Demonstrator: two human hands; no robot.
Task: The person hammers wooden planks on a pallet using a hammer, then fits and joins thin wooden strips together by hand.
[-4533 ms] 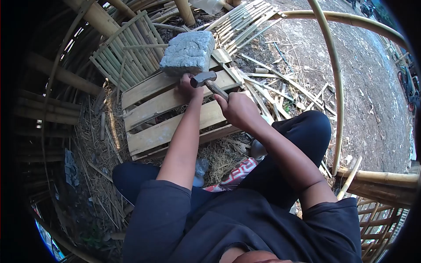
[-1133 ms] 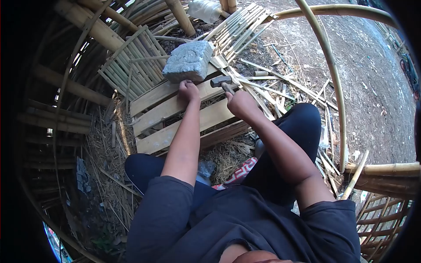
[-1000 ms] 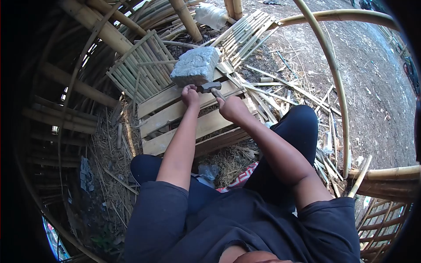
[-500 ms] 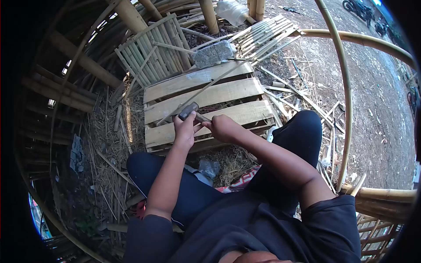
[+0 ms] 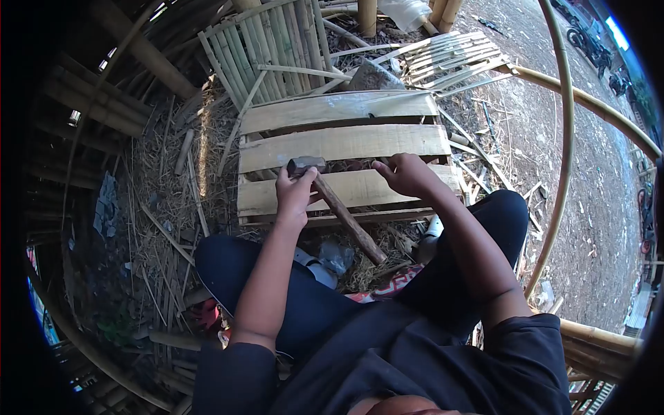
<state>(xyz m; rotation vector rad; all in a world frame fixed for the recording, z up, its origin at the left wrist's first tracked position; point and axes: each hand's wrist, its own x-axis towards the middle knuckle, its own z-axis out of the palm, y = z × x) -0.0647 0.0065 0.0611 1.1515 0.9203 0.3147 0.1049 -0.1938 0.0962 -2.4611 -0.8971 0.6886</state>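
Note:
My left hand [image 5: 293, 197] is closed around the hammer [image 5: 350, 220] just below its dark metal head, over the near part of the slatted wooden crate [image 5: 346, 143]. The wooden handle slants down to the right past the crate's near edge. Apart from the hammer, my right hand [image 5: 409, 176] hovers over the crate's right part with its fingers curled and thumb pointing left. Whatever it may hold is too small to make out. A rough grey stone block [image 5: 375, 76] sits at the crate's far edge.
Bamboo slat panels [image 5: 273, 52] [image 5: 453, 57] lie beyond the crate. Split bamboo strips and straw litter the ground around it. A curved bamboo pole [image 5: 567, 131] rises on the right. A clear plastic bag [image 5: 336, 256] lies between my legs. Motorbikes [image 5: 586, 47] stand far off at the upper right.
The hammer has passed from my right hand to my left. My right hand has moved away to the right. The view has shifted, and the stone block now appears farther up and partly hidden by the crate.

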